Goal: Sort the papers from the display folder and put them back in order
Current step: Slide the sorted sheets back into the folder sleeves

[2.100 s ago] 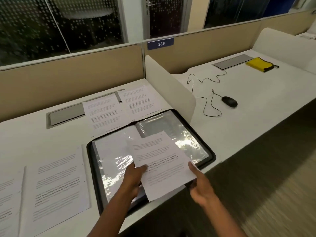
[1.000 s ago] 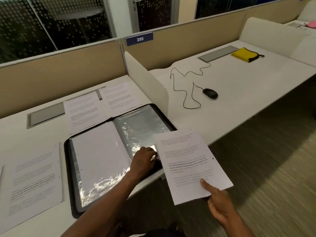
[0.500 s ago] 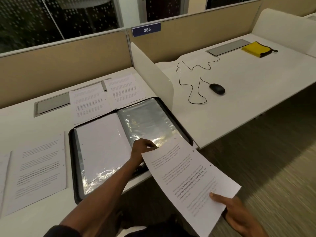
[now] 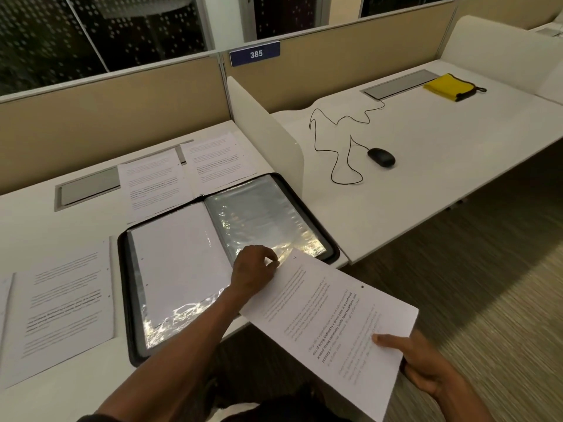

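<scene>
Nearest to you, off the front edge of the desk (image 4: 426, 190), your right hand (image 4: 426, 370) holds a printed sheet (image 4: 329, 318) by its near corner, thumb lying on top and fingers curled beneath. That sheet hangs tilted over the floor, and its far corner reaches the near right corner of the open display folder (image 4: 225, 254). At that corner your left hand (image 4: 254, 274) is curled down with the fingertips pinched together at the bottom edge of the right-hand plastic sleeve (image 4: 265, 220), touching the sheet's far corner; whether the fingers grip the sleeve, the paper or both, you cannot tell from this angle. The folder lies flat and open on the desk, black-rimmed, its left sleeve (image 4: 176, 254) showing a white page and its right sleeve looking shiny and clear.

Left of the folder a printed page (image 4: 61, 309) lies flat, with the edge of another page (image 4: 4, 303) just beside it at the frame's border. Beyond the folder two more pages (image 4: 152, 181) (image 4: 217, 161) lie side by side, the left one overlapping a grey desk hatch (image 4: 85, 190).

Past the white divider (image 4: 268, 138), on the neighbouring desk, sit a black mouse (image 4: 380, 157) with its looped cable and, farther back, a yellow pouch (image 4: 449, 86). A sign reading 385 (image 4: 255, 53) is fixed on the rear partition.
</scene>
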Demonstrator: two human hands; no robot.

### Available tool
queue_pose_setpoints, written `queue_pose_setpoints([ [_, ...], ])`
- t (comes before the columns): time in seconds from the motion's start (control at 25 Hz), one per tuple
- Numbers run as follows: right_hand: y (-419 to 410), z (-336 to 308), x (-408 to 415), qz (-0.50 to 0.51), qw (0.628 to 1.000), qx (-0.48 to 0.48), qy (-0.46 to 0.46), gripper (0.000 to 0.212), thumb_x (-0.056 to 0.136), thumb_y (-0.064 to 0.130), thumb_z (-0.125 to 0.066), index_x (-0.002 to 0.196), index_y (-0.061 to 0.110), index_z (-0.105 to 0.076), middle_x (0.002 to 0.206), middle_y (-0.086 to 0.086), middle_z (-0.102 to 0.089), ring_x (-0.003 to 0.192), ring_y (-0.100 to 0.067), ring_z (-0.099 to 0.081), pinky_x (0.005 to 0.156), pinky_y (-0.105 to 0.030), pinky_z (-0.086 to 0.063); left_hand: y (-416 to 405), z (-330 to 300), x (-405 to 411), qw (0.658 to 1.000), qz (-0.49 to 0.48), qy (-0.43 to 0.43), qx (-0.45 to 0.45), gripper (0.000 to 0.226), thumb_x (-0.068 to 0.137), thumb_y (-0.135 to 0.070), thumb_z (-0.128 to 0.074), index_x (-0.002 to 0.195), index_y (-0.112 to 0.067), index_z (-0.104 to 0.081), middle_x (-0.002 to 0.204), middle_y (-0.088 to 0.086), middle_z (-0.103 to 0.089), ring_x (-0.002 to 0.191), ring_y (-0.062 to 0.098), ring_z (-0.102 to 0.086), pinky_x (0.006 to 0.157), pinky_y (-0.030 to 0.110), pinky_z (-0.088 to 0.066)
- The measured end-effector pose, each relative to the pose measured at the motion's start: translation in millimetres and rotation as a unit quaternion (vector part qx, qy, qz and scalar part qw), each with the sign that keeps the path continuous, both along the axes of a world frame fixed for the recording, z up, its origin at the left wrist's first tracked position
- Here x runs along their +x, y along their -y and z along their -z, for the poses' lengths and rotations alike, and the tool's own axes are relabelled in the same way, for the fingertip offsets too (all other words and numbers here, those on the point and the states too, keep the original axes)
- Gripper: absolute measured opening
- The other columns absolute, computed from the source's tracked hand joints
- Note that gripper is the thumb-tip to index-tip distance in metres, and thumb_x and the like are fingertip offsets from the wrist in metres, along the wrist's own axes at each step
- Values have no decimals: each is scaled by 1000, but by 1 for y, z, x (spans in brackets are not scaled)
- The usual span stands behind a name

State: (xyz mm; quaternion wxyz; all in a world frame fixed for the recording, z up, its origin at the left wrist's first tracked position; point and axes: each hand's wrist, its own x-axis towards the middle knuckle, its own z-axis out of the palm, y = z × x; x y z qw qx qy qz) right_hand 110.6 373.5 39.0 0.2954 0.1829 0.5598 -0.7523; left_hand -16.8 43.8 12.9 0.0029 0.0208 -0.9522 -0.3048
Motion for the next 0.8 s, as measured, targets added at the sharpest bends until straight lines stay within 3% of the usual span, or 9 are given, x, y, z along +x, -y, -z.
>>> queue_pose_setpoints([
  [0.12,2,2,-2,33,999,10,-5,97,43,16,-95,131,2,-55,119,-26,-69,107,-45,-67,88,-58,-56,-6,1,8,993,38,-75,-77,9,85,-25,-73,91,-20,-78,97,-4,-75,90,16,-66,90,35,-49],
  [0.28,3,7,-2,58,998,15,-8,103,32,23,-101,125,4,-60,117,-24,-70,106,-44,-68,94,-62,-52,-12,10,17,979,83,-124,-139,8,83,-20,-74,88,-16,-77,88,-1,-74,80,20,-67,80,39,-53],
  [0.44,20,6,-1,47,999,6,-16,89,50,18,-92,130,5,-56,118,-23,-70,108,-43,-68,95,-63,-52,-16,19,21,974,105,-125,-160,12,84,-17,-71,96,-18,-75,93,-2,-72,84,21,-64,80,39,-51],
  [0.6,17,13,-4,118,992,30,-12,58,73,5,-80,127,4,-59,115,-21,-72,106,-42,-69,94,-62,-52,-13,27,32,975,73,-131,-161,32,80,-17,-75,111,-18,-70,108,-1,-70,94,22,-62,85,40,-50],
  [0.8,14,16,-4,137,989,51,9,52,73,6,-74,124,8,-61,114,-20,-72,108,-41,-67,95,-63,-51,-1,35,48,980,8,-132,-151,30,79,-19,-77,108,-17,-71,100,0,-70,88,24,-63,79,40,-48],
])
